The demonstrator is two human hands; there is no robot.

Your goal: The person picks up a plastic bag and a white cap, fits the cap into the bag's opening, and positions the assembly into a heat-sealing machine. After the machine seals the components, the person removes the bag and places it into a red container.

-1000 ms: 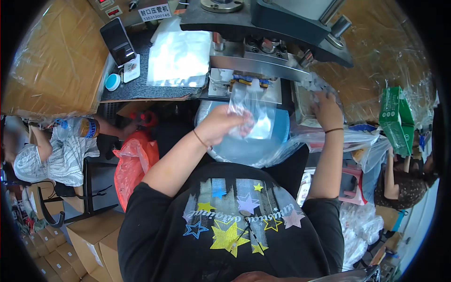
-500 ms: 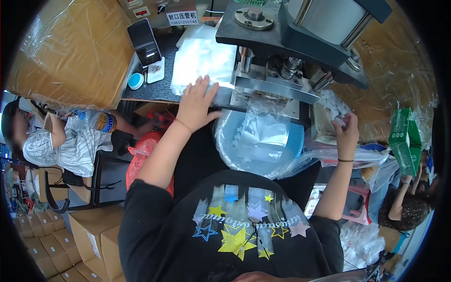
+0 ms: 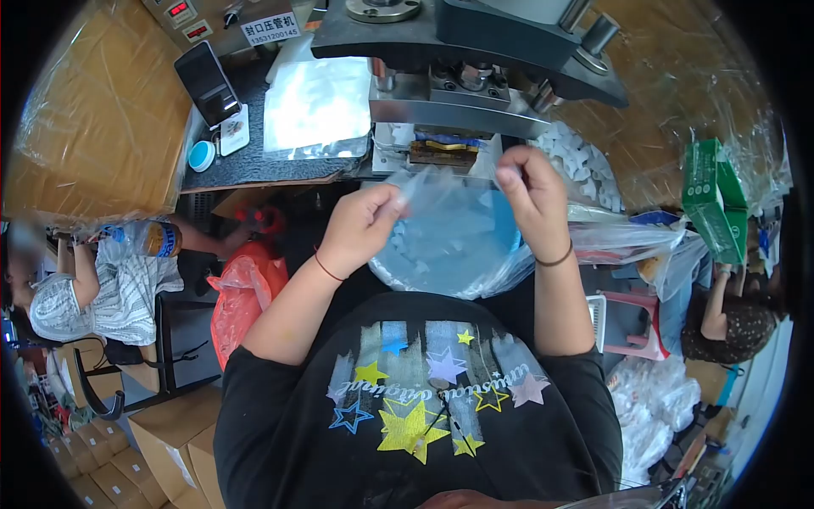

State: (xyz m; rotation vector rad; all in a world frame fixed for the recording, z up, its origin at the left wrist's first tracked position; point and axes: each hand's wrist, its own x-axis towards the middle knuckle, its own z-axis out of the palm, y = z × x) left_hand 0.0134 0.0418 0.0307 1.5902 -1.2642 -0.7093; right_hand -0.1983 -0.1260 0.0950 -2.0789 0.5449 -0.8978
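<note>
My left hand [image 3: 360, 225] pinches the edge of a clear plastic pouch [image 3: 431, 188], smeared by motion, in front of the press. My right hand [image 3: 540, 202] is raised to the right of the pouch, fingers curled together; what is in them is too small or hidden to make out. Below both hands lies a blue basin [image 3: 513, 233] lined with clear plastic. The metal press [image 3: 462, 114] stands just beyond, with a brown-and-gold fixture [image 3: 445, 151] under its bar. A stack of clear pouches [image 3: 314, 110] lies on the bench to the left.
Small white plastic pieces [image 3: 581, 161] fill a tray right of the press. An upright phone [image 3: 208, 85] and a blue-lidded jar [image 3: 202, 156] stand on the bench. A green box [image 3: 712, 199] is at far right, a red bag [image 3: 246, 293] at left. Other people sit at both sides.
My left hand has left the pouch stack and now holds a pouch over the basin. My right hand has moved from the white pieces toward the middle. The view has shifted.
</note>
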